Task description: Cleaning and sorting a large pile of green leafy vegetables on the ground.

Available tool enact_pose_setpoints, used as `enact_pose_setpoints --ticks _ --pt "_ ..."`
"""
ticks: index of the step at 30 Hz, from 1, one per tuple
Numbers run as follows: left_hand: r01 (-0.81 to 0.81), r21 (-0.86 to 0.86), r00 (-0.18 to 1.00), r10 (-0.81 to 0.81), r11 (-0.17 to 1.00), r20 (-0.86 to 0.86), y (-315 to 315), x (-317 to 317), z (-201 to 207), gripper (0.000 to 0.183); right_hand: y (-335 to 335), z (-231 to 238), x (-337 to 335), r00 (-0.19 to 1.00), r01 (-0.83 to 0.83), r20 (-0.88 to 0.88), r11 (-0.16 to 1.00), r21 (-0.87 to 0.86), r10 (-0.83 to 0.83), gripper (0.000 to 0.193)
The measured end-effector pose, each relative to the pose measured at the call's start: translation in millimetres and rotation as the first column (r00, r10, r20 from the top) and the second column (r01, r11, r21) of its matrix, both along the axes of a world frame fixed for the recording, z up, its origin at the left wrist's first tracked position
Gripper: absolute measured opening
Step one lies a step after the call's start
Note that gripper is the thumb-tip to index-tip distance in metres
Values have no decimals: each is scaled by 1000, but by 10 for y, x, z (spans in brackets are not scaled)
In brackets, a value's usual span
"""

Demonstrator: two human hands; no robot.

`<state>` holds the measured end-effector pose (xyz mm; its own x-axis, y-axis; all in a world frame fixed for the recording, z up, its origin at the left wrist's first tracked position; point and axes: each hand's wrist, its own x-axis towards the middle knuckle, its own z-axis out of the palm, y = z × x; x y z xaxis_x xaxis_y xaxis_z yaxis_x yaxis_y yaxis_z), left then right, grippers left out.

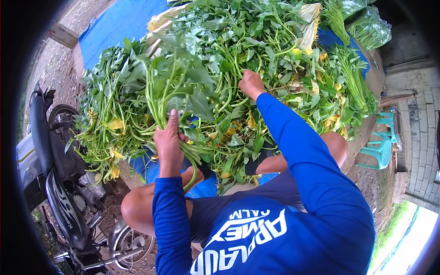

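My left hand (169, 142) is closed around a bunch of water spinach (172, 89), its thumb lying along the stems. The leaves fan out above the fist, and the long pale-green stalks bend down below it. Farther off and to the right, my right hand (252, 84) reaches into the big heap of water spinach (229, 39) with its fingers curled in. Green stalks run right beside those fingers, but what they grip is hidden. Loose stems and yellowed leaves (229, 133) litter the near part of the heap, in front of my knees.
Blue tarp (121, 25) lies under the heap, with woven sacks (309, 25) among the greens. Tied bundles (353, 78) and a filled clear plastic bag (371, 28) are at the right. A motorcycle (68, 197) stands close on my left; teal plastic chairs (378, 151) are at the right.
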<state>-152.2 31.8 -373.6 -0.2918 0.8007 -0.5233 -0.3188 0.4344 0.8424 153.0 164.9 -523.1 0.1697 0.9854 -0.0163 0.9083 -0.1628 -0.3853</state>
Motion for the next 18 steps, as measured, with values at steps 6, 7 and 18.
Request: enact_pose_setpoints --ticks 6,7,18 --pt "43 3 997 -43 999 70 94 52 -182 35 124 256 47 999 24 -35 994 -109 -28 21" --pt "44 -15 998 -43 999 53 101 55 -183 36 139 389 84 998 41 -41 995 -93 -45 23" --pt "110 1 993 -110 994 50 85 263 -296 36 -419 1449 1000 660 278 -735 960 44 -157 24"
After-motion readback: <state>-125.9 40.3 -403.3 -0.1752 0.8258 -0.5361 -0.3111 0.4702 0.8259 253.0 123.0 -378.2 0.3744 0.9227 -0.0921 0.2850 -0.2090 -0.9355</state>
